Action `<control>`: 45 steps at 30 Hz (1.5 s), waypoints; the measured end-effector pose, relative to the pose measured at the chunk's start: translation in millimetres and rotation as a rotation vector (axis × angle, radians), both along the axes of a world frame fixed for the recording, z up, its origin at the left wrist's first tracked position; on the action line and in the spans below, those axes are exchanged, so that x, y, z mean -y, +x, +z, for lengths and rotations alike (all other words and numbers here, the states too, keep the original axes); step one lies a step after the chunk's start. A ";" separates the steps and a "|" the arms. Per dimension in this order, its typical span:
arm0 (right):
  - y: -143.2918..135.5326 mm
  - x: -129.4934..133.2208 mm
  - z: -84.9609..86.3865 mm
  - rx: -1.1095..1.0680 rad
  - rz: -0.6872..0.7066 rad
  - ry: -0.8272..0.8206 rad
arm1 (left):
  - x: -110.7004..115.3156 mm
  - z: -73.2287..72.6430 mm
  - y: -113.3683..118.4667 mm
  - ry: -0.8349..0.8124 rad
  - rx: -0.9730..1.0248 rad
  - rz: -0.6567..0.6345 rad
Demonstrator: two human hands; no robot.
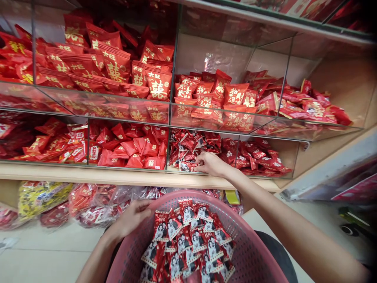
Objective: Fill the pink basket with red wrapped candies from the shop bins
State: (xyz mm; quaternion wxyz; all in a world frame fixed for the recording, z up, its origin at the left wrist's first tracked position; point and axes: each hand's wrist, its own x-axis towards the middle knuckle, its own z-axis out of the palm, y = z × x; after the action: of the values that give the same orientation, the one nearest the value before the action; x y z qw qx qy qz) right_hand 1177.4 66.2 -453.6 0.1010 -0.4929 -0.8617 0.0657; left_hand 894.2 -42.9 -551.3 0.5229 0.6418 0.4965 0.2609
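Observation:
My left hand (136, 215) is closed on the left rim of a pink perforated plastic basket (250, 239), its fingertips over the edge. Inside the basket lie many red candy packets (191, 239) printed with black-and-white figures, their ends cream-edged. My right hand (210, 164) reaches to the front of a lower shelf compartment, fingers closed at a candy packet (187, 166) there; the hand partly covers it. More red and black packets (196, 141) of similar look are heaped behind the fingers.
Clear dividers and front panels split the shelves. Red packets with gold characters (157, 83) fill the upper row; plain red packets (129, 148) lie below left, darker red ones (262, 155) right. Bulk bags (44, 198) sit on the floor beneath the wooden shelf edge (88, 173).

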 end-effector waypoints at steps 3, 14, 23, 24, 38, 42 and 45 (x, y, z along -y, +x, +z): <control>3.2 2.3 -3.5 -0.106 0.020 -0.005 | -0.1 -0.4 0.2 0.005 -0.018 0.017; -6.9 51.1 30.1 -0.889 0.025 0.075 | 1.6 5.1 2.8 -0.012 -0.009 0.019; -48.1 91.8 -50.6 -0.719 0.167 -0.462 | -1.4 4.0 1.4 0.014 0.009 -0.035; -51.3 89.3 -61.7 -0.655 0.179 -0.458 | -1.3 3.8 1.3 0.012 0.023 -0.042; -63.9 77.0 -99.2 -0.332 0.117 -0.207 | 0.2 4.7 1.1 0.024 0.082 -0.057; -60.5 86.8 -94.8 -0.200 0.102 -0.020 | 1.6 5.5 1.4 0.026 0.087 -0.052; -55.4 96.5 -89.5 -0.170 0.111 0.088 | 2.2 4.4 1.0 0.019 0.072 -0.042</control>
State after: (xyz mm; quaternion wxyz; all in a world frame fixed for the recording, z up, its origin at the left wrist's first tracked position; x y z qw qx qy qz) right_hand 1122.0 -30.3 -543.2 0.1915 -0.4322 -0.8780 0.0749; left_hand 895.2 -45.1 -546.9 0.5397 0.6473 0.4611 0.2778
